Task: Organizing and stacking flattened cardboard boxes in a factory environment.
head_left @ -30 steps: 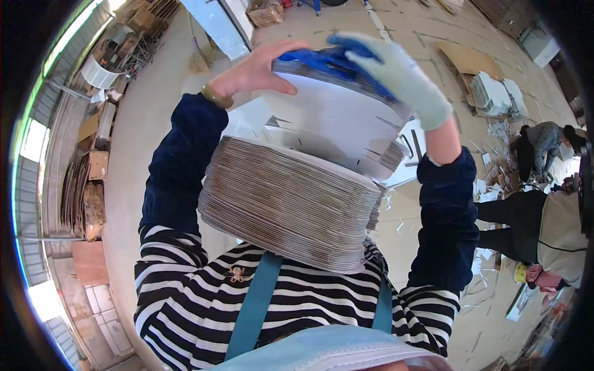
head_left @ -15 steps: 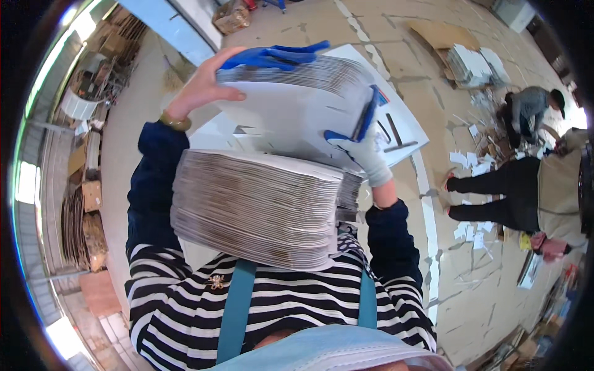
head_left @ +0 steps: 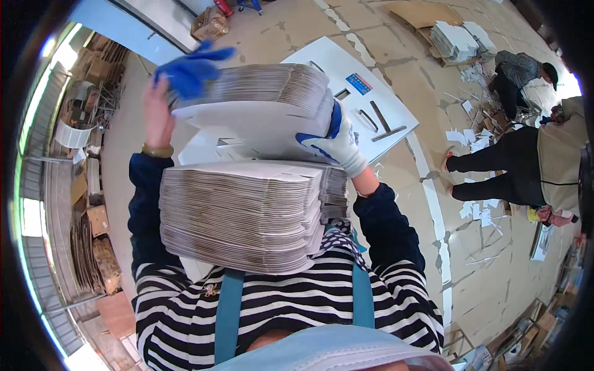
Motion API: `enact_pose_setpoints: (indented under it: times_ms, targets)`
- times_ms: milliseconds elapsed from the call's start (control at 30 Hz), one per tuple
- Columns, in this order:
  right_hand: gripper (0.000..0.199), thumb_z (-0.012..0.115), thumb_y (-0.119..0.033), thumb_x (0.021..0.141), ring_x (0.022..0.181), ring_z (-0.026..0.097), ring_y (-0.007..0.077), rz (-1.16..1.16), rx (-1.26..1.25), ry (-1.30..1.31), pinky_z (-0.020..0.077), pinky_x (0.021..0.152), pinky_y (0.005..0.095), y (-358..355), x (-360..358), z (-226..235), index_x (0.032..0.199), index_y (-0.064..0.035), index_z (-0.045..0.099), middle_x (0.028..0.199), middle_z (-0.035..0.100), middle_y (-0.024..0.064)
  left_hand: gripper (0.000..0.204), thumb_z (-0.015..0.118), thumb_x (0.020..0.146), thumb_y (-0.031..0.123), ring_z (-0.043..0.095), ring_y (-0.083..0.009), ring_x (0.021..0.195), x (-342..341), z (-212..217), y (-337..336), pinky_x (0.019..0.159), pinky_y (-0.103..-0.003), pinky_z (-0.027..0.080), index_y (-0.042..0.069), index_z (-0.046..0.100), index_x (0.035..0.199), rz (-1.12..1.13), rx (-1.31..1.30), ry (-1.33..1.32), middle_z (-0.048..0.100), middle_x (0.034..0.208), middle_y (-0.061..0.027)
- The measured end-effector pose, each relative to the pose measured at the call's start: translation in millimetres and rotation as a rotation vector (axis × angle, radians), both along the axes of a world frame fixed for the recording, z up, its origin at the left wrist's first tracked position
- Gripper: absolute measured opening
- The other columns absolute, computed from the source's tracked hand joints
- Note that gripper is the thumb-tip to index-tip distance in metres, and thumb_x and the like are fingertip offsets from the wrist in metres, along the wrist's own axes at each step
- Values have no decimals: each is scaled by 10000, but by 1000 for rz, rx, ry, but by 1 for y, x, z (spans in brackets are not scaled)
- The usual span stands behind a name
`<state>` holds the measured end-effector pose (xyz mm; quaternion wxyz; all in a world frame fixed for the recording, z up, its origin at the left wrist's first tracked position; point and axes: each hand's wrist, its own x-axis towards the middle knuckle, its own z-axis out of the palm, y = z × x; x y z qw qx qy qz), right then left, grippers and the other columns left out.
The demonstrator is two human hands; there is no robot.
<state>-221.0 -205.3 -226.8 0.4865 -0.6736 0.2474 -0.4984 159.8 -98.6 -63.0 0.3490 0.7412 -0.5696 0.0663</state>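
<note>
Two stacks: thin flat sheets, packed face to face. The near stack (head_left: 238, 213) is up against my striped top (head_left: 297, 303), layered edges toward me; the far stack (head_left: 247, 123) stands just beyond it, showing me a broad pale face.

Left hand: my left hand (head_left: 159, 114) is bare and raised by the far stack's left end. It is blurred, yet its fingers appear to have hold of a blue glove (head_left: 189, 74).

Right hand: my right hand (head_left: 346, 148), in a white glove with a blue palm, cups the far stack's right end, thumb laid over the pale face. How firmly it presses, I cannot tell.

Lie of the far stack: its long axis runs roughly left to right, between my hands. From my left hand it lies to the right, very near; blur hides whether they touch. My right hand is the nearer, in contact at the opposite end.

Near stack: roughly parallel to the far one, neither hand on it.

White panel: a white panel (head_left: 334, 59) with dark bars and a blue label extends beyond my right hand.

Floor, right: paper scraps (head_left: 476, 141), one person bent low (head_left: 520, 71), another standing (head_left: 560, 154).
</note>
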Motion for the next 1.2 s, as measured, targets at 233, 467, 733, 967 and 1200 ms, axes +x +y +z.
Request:
enact_pose_setpoints:
  times_ms: [233,467,733,967,1200]
  targets:
    - [848,915,-66,621,1095,648,212,16,50,-117,517,989,349,-40,16,-14,1356,48,510,1228,661,136,446,562,970,224,648,-385,1076,4,7,97,940,-460,525,-43,557,1328,198,-385,429,641,1234,-240]
    - [645,799,64,683,982,708,228,88,253,-358,610,838,347,-124,41,-5,1282,46,560,1140,695,146,727,435,1034,569,684,-251,882,-126,-51,83,766,-360,598,-32,464,1442,-239,-61,1718,604,1315,-281]
    - [460,744,-34,781,917,711,245,-132,730,-269,617,656,456,-197,30,-47,1214,-48,588,1088,704,100,865,311,1019,691,674,-348,953,-135,-78,77,793,-419,592,-60,569,1360,-368,-240,1823,565,1329,-364]
    - [468,781,-3,740,827,717,279,-280,928,-447,627,638,421,-223,-25,-138,1185,-62,649,1030,708,91,933,376,998,702,678,-408,1008,-139,-77,63,875,-548,550,-171,474,1312,-216,-279,1807,502,1383,-388]
    - [527,813,-111,741,852,703,256,-252,928,-353,623,700,416,-233,-12,-133,1236,-65,638,1037,695,77,871,351,1014,687,680,-272,868,-141,-69,63,764,-457,600,-90,550,1353,-147,-206,1716,595,1300,-323]
